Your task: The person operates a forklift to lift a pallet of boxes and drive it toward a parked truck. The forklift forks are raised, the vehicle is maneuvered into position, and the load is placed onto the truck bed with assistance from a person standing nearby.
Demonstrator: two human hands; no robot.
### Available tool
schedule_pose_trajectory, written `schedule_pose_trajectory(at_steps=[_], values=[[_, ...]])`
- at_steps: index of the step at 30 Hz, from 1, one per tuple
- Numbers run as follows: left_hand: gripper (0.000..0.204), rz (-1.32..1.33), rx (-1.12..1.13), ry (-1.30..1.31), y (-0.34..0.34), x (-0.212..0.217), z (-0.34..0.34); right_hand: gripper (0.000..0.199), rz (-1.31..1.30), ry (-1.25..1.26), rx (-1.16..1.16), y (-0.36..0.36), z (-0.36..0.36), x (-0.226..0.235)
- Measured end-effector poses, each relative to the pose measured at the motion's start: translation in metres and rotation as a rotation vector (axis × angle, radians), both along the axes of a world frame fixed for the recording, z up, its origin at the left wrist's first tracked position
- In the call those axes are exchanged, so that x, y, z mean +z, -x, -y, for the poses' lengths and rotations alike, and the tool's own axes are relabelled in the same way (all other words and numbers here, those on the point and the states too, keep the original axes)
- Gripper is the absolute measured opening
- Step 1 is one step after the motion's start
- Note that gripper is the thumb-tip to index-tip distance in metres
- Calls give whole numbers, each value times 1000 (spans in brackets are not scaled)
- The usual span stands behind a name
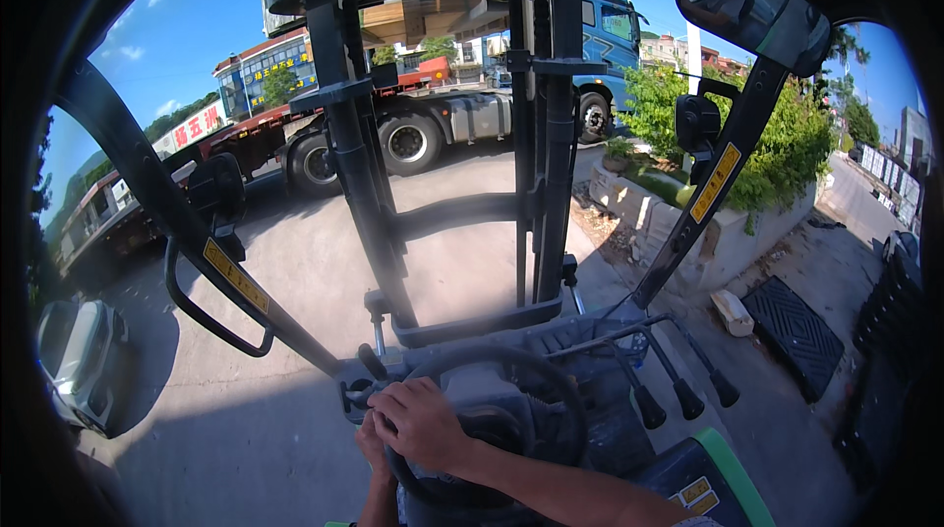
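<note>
A black steering wheel [565, 389] stands in front of me in a forklift. Both hands meet at its left side. My right hand [423, 424] reaches across and lies over the rim with its fingers curled. Partly under it, just outside the rim, is my left hand [370, 443], its fingers bent closed; what they grip is hidden. A small dark lever [372, 362] sticks up just beyond the hands. To the right of the wheel, several black-knobbed control levers [686, 399] stand untouched.
The dark mast [462, 217] rises ahead. Beyond it a blue truck [612, 35] with a red flatbed trailer [251, 129] crosses the view. A car [81, 365] is at left. A planter [688, 242] with bushes, a pale block [732, 313] and a black ridged plate [793, 330] lie to the right.
</note>
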State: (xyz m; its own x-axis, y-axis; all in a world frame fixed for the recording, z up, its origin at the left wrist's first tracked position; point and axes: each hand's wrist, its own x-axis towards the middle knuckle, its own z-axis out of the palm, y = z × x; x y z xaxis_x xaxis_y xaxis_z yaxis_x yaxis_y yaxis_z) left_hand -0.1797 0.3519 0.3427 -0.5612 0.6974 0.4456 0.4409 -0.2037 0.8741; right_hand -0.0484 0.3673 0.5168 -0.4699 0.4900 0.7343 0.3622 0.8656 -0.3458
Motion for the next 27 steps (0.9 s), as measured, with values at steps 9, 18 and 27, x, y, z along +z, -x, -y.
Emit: schedule_pose_trajectory(at_steps=[9, 18, 27], values=[[34, 59, 51, 237, -17, 25, 5, 17, -77, -48, -118, -35, -28, 24], [41, 151, 60, 219, -36, 40, 4, 15, -135, -33, -497, -170, -11, 19], [43, 129, 80, 209, -42, 26, 3, 16, -100, 111, -437, -215, 104, -33]])
